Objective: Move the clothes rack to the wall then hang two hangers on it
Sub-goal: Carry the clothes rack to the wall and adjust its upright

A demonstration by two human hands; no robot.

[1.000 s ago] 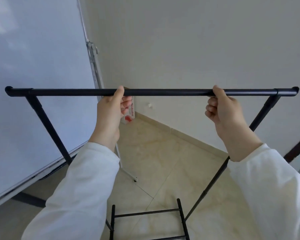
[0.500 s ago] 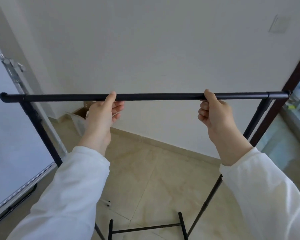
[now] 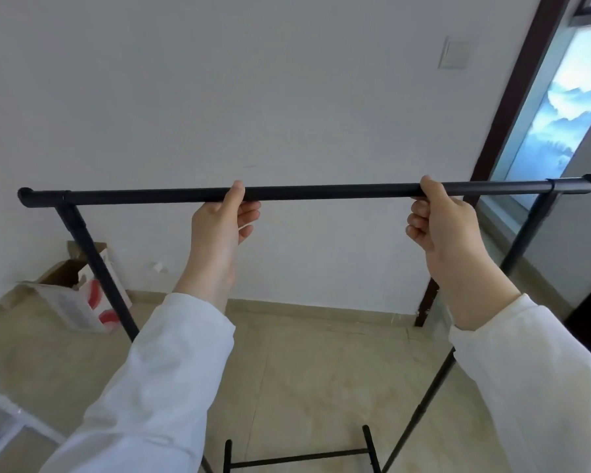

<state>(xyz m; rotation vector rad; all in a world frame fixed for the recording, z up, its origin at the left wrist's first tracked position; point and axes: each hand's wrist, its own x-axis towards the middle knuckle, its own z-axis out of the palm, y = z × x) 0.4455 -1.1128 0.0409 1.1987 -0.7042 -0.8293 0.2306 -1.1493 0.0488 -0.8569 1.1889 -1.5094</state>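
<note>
The black metal clothes rack [image 3: 321, 192] fills the view, its top bar running level across the middle. My left hand [image 3: 222, 223] grips the bar left of centre. My right hand [image 3: 437, 220] grips it right of centre. Both arms wear white sleeves. The rack's two slanted legs drop to the left and right, and part of its bottom frame [image 3: 301, 457] shows at the lower edge. The white wall [image 3: 253, 97] stands straight ahead behind the bar. No hangers are in sight.
An open cardboard box [image 3: 79, 295] with red marks sits on the floor at the wall, behind the rack's left leg. A dark door frame [image 3: 512, 107] and a glass panel stand at the right. A light switch [image 3: 454, 52] is on the wall. Beige tiles cover the floor.
The view has swung right: the whiteboard has slid out at the left and the wall, box and door frame have come in. Both hands keep the same grip on the bar.
</note>
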